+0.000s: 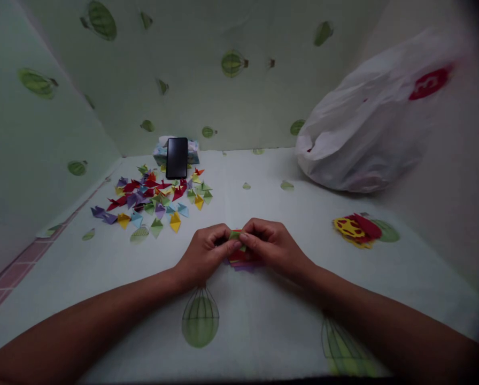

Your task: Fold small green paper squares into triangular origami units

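Between my two hands is a small piece of folded green paper [235, 235]. My left hand [209, 248] pinches its left side between thumb and fingers. From the other side, my right hand [273, 243] grips it in the same way, the thumbs almost meeting. Right below the hands lies a stack of coloured paper sheets [245, 264], red and orange on top with purple edges showing; the hands partly cover it. The exact shape of the green fold is mostly hidden by my fingers.
A pile of folded paper pieces [155, 198] in many colours spreads at the left. Behind it a black phone [177, 158] leans on a tissue box [193, 152]. Yellow and red paper cutouts [354, 229] lie at the right, before a big white plastic bag [355, 133].
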Demonstrator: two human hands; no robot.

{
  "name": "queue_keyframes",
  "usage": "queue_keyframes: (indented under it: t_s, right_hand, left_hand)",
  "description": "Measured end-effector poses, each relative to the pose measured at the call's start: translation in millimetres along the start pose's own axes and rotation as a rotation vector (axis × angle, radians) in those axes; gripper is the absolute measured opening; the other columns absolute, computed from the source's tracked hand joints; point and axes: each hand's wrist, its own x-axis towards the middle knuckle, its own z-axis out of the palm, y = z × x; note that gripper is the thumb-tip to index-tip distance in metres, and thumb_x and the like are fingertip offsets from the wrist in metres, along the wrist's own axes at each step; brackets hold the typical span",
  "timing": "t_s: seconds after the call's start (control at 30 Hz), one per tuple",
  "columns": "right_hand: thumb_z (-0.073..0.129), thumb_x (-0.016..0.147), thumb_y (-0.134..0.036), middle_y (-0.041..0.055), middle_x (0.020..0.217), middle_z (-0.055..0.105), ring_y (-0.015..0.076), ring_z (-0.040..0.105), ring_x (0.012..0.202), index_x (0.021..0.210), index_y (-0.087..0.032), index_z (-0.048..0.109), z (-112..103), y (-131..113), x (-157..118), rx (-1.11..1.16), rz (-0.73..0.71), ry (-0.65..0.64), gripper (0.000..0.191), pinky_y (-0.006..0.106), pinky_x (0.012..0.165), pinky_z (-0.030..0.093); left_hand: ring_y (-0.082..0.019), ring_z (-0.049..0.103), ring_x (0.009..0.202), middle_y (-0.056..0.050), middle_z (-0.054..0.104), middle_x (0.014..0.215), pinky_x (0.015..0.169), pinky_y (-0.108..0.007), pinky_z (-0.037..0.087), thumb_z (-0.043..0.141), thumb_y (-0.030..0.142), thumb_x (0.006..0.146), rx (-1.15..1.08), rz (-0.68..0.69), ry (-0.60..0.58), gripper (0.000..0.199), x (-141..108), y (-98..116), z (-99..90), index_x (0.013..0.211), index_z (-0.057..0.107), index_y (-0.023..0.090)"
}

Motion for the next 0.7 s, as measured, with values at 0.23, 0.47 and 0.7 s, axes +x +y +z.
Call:
queue_keyframes:
  t_s: [0.23, 0.47, 0.7]
  right_hand:
    - [0.057, 0.086, -0.028, -0.0017, 0.059, 0.053, 0.0095, 0.044, 0.055, 0.066, -0.016, 0.056, 0.3, 2.5, 0.2, -0.287, -0.181, 0.11, 0.024, 0.023, 0.053, 0.034]
    - [0.056, 0.087, -0.03, -0.0024, 0.056, 0.053, 0.0089, 0.043, 0.052, 0.066, -0.017, 0.055, 1.9, 0.8, -0.5, -0.247, -0.159, 0.052, 0.025, 0.023, 0.052, 0.033]
    - [0.06, 0.084, -0.031, -0.0021, 0.059, 0.053, 0.0095, 0.044, 0.055, 0.065, -0.016, 0.057, -2.5, 2.5, 1.9, -0.159, -0.08, 0.122, 0.024, 0.023, 0.053, 0.035]
  left_hand:
    - [-0.012, 0.049, 0.067, 0.002, 0.056, 0.071, 0.064, -0.024, 0.038, 0.064, 0.034, 0.083, -0.097, -0.016, 0.014, 0.02, -0.1, -2.7, 0.1, 0.077, 0.062, 0.015]
    - [-0.011, 0.046, 0.066, 0.002, 0.054, 0.067, 0.063, -0.024, 0.036, 0.058, 0.035, 0.089, -0.05, 0.027, 0.07, 0.026, -1.1, -0.2, -2.3, 0.074, 0.063, 0.014]
    - [-0.01, 0.045, 0.06, 0.003, 0.054, 0.064, 0.058, -0.023, 0.034, 0.065, 0.037, 0.083, -0.182, -0.118, -0.092, 0.027, 1.9, -2.1, 0.3, 0.071, 0.06, 0.014]
